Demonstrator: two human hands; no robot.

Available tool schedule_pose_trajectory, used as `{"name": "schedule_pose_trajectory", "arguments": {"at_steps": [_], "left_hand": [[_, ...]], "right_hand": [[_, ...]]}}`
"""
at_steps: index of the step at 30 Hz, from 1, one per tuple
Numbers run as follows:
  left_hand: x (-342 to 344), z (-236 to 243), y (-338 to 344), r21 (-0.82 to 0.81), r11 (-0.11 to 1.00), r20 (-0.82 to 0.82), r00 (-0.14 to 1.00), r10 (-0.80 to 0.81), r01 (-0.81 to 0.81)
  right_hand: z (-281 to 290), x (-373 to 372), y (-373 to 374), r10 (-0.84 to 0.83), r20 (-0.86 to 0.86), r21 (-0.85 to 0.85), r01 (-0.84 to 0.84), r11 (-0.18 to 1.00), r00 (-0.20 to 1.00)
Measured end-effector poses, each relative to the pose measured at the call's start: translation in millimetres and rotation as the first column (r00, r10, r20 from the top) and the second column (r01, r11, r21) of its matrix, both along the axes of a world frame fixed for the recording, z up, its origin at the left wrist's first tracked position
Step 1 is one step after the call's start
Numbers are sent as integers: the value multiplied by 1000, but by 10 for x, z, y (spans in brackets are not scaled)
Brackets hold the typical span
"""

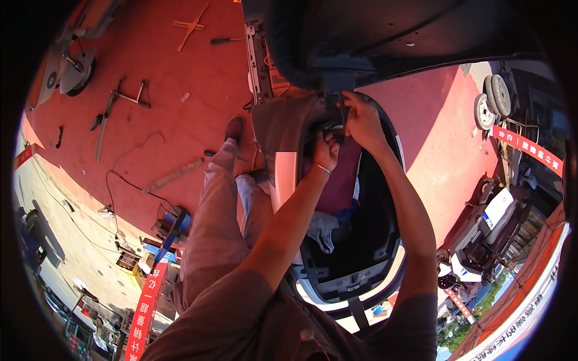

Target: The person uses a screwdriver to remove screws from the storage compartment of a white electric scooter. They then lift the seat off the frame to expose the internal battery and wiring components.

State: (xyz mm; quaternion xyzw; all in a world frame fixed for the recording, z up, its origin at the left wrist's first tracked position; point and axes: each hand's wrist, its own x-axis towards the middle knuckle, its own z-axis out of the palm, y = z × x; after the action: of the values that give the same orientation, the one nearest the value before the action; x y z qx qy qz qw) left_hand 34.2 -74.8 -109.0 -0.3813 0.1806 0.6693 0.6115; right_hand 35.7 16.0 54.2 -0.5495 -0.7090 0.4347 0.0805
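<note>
In front of me is a scooter with its seat tipped up, leaving the black storage compartment beneath it exposed. My left hand reaches into the compartment's far end, its fingers curled closed; what they grip is hidden. Just right of it and a little farther off, my right hand is closed around a narrow dark piece by the seat hinge, too shaded to name. Below the hands lies a dark red cloth. A clear plastic bag rests nearer to me in the compartment.
On the red floor to the left lie a wooden strip, a metal frame tool and a cable. A circular saw stands at the far left. Wheels and another scooter are on the right.
</note>
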Motion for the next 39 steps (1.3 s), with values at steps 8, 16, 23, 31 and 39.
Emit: {"name": "schedule_pose_trajectory", "arguments": {"at_steps": [8, 16, 23, 31, 39], "left_hand": [[-38, -172, -107, 22, 999, -43, 998, 39, -38], [-39, -188, -123, -46, 996, -37, 997, -74, 73], [57, -118, -34, -76, 986, -167, 973, -156, 145], [56, -201, -106, -12, 990, -137, 981, -139, 139], [19, -175, -135, -111, 972, -152, 963, -224, 209]], "right_hand": [[-9, 504, 24, 438, 701, -67, -559, 826, 563], [49, 209, -111, 749, 110, -468, -631, 619, 654], [162, 286, -162, 666, 173, -324, -597, 734, 726], [-69, 289, -101, 422, 273, -17, -434, 901, 864], [140, 656, -401, 396, 146, -164, -373, 913, 906]]}}
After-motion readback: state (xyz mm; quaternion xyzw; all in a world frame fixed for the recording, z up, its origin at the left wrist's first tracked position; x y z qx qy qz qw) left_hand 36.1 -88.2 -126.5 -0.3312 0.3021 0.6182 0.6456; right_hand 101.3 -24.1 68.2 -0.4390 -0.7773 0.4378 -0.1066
